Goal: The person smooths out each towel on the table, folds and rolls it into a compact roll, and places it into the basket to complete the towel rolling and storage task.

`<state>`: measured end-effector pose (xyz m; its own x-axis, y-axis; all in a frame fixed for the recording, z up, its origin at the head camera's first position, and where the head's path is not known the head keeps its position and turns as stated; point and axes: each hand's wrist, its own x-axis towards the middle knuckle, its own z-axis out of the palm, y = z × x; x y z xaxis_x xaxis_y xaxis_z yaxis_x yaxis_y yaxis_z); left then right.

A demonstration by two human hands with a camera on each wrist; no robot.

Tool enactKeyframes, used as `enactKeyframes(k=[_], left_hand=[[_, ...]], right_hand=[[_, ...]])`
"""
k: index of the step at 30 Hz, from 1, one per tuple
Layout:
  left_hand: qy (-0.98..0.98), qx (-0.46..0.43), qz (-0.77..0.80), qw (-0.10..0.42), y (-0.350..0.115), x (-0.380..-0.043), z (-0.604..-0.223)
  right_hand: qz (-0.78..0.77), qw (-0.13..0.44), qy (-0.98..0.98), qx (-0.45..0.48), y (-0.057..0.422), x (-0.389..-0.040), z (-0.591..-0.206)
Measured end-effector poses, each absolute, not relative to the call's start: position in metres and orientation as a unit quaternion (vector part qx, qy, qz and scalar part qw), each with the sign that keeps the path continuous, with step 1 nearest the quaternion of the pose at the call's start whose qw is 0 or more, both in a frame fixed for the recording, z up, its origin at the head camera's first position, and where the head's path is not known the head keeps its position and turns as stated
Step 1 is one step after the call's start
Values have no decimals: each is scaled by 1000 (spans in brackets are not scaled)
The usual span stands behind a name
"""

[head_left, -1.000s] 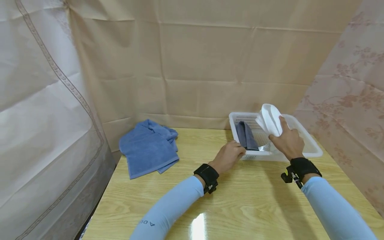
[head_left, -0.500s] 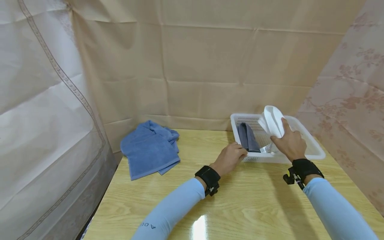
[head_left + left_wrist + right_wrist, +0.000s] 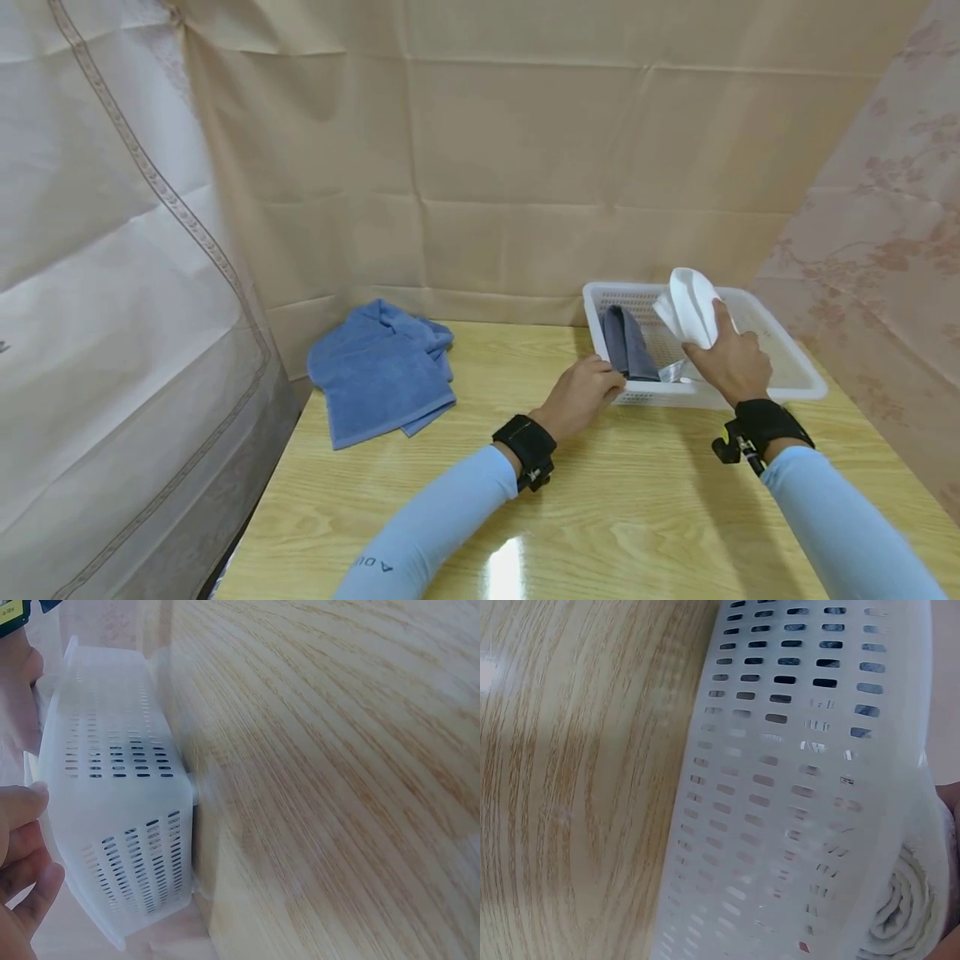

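A white plastic basket [image 3: 813,383] with slotted walls stands at the right back of the table. At its front left corner my left hand [image 3: 581,393] pinches the rim, thumb and fingers on either side, as the left wrist view shows. Over the basket, my right hand [image 3: 731,362] grips a rolled white towel [image 3: 688,304], tilted with its upper end leaning left. In the right wrist view the coiled end of the white towel [image 3: 900,907] sits just behind the basket's wall. A folded grey-blue towel [image 3: 628,343] lies inside at the left end, with a small silvery-white label [image 3: 672,372] beside it.
A loosely folded blue towel [image 3: 386,371] lies on the left of the wooden table [image 3: 600,517]. Beige cloth [image 3: 517,167] hangs behind the table, with a white curtain [image 3: 112,333] at left and a floral one [image 3: 892,275] at right.
The white towel has sunk slightly into the basket with my right hand. My left hand keeps its hold on the rim. The head view has shifted a little.
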<state>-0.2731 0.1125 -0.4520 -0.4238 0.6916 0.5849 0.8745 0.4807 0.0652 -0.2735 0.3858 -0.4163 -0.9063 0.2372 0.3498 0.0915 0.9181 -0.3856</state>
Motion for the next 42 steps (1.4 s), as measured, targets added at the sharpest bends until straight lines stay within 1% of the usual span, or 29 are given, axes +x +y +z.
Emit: enactKeyframes(k=[4, 14, 19, 27, 34, 42], left_hand=[[-824, -475, -182, 250, 113, -272, -451], [-827, -471, -178, 250, 114, -274, -449], [-827, -470, -174, 252, 114, -273, -448], [-832, -469, -180, 237, 113, -270, -446], [-829, -470, -179, 245, 115, -272, -447], [-826, -475, -174, 247, 116, -271, -449]], right_hand=[[186, 197, -959, -83, 388, -275, -419], [190, 171, -963, -88, 388, -279, -424], [188, 171, -963, -88, 389, -281, -425], [191, 168, -963, -88, 390, -280, -430], [187, 177, -963, -81, 392, -282, -434], [182, 158, -966, -87, 394, -282, -437]])
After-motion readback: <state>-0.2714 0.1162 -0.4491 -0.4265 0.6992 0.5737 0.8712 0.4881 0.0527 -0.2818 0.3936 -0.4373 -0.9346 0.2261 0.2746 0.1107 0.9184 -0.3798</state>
